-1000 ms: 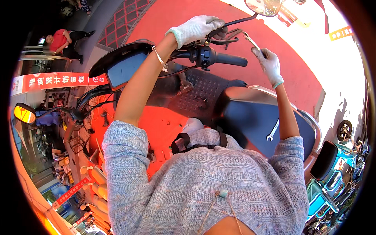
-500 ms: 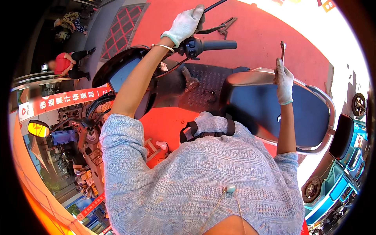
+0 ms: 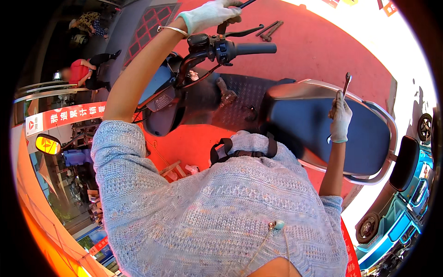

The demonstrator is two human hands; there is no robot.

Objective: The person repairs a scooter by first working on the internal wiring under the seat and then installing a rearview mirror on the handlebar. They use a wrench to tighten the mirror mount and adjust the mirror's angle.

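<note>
My left hand [image 3: 213, 16], in a white work glove, is closed round a thin black mirror stem [image 3: 247, 3] above the scooter handlebar [image 3: 222, 51]. The stem's upper part runs out of the picture, and its base stands by the brake lever [image 3: 247, 32]. My right hand [image 3: 340, 121], gloved too with darkened fingertips, grips a metal wrench [image 3: 347, 83] with its open jaw pointing up. That hand is over the scooter's dark seat [image 3: 304, 122]. A black grip [image 3: 256, 48] sticks out to the right of the switch block.
Two metal tools [image 3: 270, 31] lie on the red floor beyond the handlebar. A brown object [image 3: 226, 93] rests on the scooter's footboard [image 3: 249, 92]. Blue vehicles [image 3: 399, 217] stand at the right; a person in red [image 3: 79, 73] sits at the far left.
My left hand has risen a little on the stem, uncovering more of the handlebar mount. My right hand has come lower and slightly right, with the wrench still in it.
</note>
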